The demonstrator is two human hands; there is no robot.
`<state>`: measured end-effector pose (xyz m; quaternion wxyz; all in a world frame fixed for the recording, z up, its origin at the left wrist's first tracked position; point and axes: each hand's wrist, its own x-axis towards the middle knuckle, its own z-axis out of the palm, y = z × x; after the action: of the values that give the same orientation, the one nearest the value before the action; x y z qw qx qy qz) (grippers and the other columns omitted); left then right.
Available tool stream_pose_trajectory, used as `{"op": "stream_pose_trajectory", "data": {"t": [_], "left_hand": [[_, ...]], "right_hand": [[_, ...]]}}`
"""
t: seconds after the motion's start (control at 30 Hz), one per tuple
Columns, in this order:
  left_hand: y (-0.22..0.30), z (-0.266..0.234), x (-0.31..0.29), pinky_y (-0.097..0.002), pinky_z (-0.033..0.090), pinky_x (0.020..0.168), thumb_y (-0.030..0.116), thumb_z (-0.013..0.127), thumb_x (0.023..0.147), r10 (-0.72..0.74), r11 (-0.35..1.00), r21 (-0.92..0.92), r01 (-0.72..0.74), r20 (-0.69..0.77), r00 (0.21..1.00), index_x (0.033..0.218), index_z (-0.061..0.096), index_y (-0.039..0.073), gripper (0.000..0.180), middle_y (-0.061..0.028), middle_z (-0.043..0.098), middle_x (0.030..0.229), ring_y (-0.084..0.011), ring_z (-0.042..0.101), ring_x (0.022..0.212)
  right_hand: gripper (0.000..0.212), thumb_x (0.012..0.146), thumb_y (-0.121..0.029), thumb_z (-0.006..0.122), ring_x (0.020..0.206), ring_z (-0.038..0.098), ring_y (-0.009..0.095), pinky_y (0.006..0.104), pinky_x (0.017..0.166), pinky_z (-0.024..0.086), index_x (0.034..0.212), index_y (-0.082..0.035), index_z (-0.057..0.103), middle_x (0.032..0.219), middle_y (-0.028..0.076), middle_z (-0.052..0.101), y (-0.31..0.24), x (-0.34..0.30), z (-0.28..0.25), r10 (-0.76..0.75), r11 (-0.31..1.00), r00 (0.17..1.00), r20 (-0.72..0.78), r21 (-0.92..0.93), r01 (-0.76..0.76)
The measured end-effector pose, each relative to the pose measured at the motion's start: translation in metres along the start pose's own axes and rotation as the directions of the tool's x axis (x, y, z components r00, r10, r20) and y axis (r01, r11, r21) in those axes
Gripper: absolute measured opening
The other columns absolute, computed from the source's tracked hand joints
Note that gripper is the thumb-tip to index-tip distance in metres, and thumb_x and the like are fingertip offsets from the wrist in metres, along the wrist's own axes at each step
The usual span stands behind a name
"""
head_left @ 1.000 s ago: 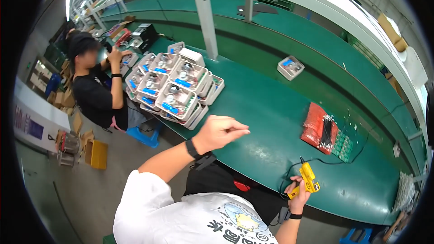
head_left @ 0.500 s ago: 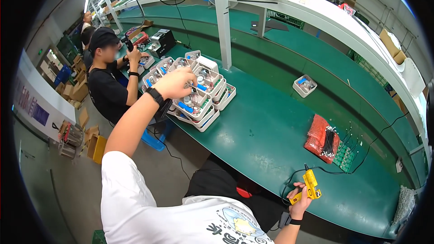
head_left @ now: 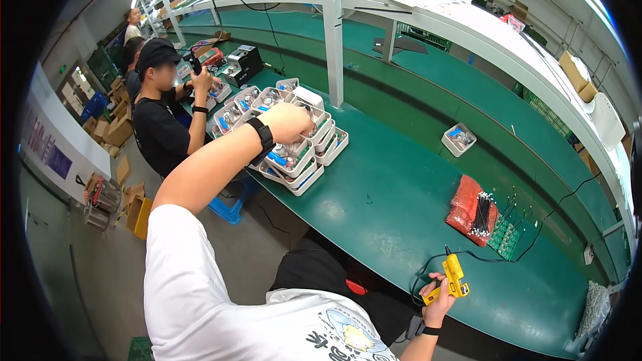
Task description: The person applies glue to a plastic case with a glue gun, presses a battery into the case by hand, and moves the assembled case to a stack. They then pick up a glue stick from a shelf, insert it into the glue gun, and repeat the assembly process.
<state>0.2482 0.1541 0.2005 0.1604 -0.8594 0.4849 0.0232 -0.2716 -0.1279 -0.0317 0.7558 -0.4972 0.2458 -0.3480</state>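
My left arm stretches across to stacked white plastic trays (head_left: 295,186) on the green bench. Over one of the upper trays my left hand (head_left: 289,122) is curled, fingers bent down into it. The back of the hand covers the fingertips, and what they grip cannot be made out. Inside the trays lie blue cylindrical parts, coloured wires and small circuit boards. Near the front edge of the bench, my right hand (head_left: 436,302) is wrapped round a yellow glue gun (head_left: 454,273) with a black nozzle pointing up and away. A black cord runs near it.
One more white tray (head_left: 459,151) sits apart at the far side. A red bubble-wrap bag (head_left: 461,211) with black cables (head_left: 482,215) lies beside green circuit boards (head_left: 506,238). A white post (head_left: 332,40) rises behind the stack. To the left, a co-worker (head_left: 164,124) holds a black tool.
My left hand has shifted right and lowered over the trays, its fingers now more hidden. My right hand still holds the glue gun, almost unmoved.
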Motion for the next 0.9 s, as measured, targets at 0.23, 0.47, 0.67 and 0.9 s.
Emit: {"op": "stream_pose_trajectory", "data": {"t": [0.23,0.47,0.67,0.9], "left_hand": [[0.031,-0.058,-0.056,-0.0444,0.062,0.073,0.012,0.077,0.081,0.134,0.966,-0.085,-0.245,-0.644,0.753,0.093,0.073,0.014,0.013,-0.0047,0.074,0.098,-0.0312,0.076,0.092],[0.142,-0.052,-0.004,-0.0360,0.058,0.070,0.026,0.077,0.082,0.693,0.685,0.341,-0.644,-0.578,0.430,0.098,0.069,0.022,0.018,0.0002,0.066,0.115,-0.0203,0.069,0.104],[0.205,0.031,0.042,-0.0399,0.056,0.069,0.026,0.074,0.086,0.881,0.339,0.397,-0.853,-0.453,0.139,0.092,0.068,0.020,0.011,0.0012,0.063,0.107,-0.0216,0.066,0.097],[0.219,0.080,0.054,-0.0412,0.054,0.069,0.026,0.073,0.087,0.880,0.192,0.507,-0.840,-0.467,-0.081,0.085,0.066,0.020,0.010,0.0012,0.062,0.099,-0.0219,0.067,0.093]], "right_hand": [[0.025,0.118,-0.028,0.056,0.057,0.056,0.014,0.0352,0.055,0.054,0.115,-0.003,0.058,0.112,0.019,0.071,0.004,0.001,-0.005,0.010,1.000,1.000,0.028,0.026,-0.010],[0.026,0.118,-0.029,0.053,0.056,0.054,0.015,0.0346,0.053,0.052,0.113,-0.004,0.056,0.110,0.018,0.069,0.003,0.004,-0.011,0.010,0.996,0.999,-0.033,0.094,-0.007],[0.027,0.120,-0.031,0.050,0.056,0.051,0.013,0.0331,0.052,0.049,0.113,-0.006,0.055,0.111,0.016,0.068,0.006,0.009,-0.011,0.011,0.993,0.996,-0.085,0.119,-0.001],[0.026,0.121,-0.032,0.047,0.058,0.049,0.012,0.0316,0.054,0.046,0.113,-0.008,0.054,0.111,0.014,0.068,0.001,0.006,-0.013,0.019,0.987,0.995,-0.098,0.160,-0.004]]}}
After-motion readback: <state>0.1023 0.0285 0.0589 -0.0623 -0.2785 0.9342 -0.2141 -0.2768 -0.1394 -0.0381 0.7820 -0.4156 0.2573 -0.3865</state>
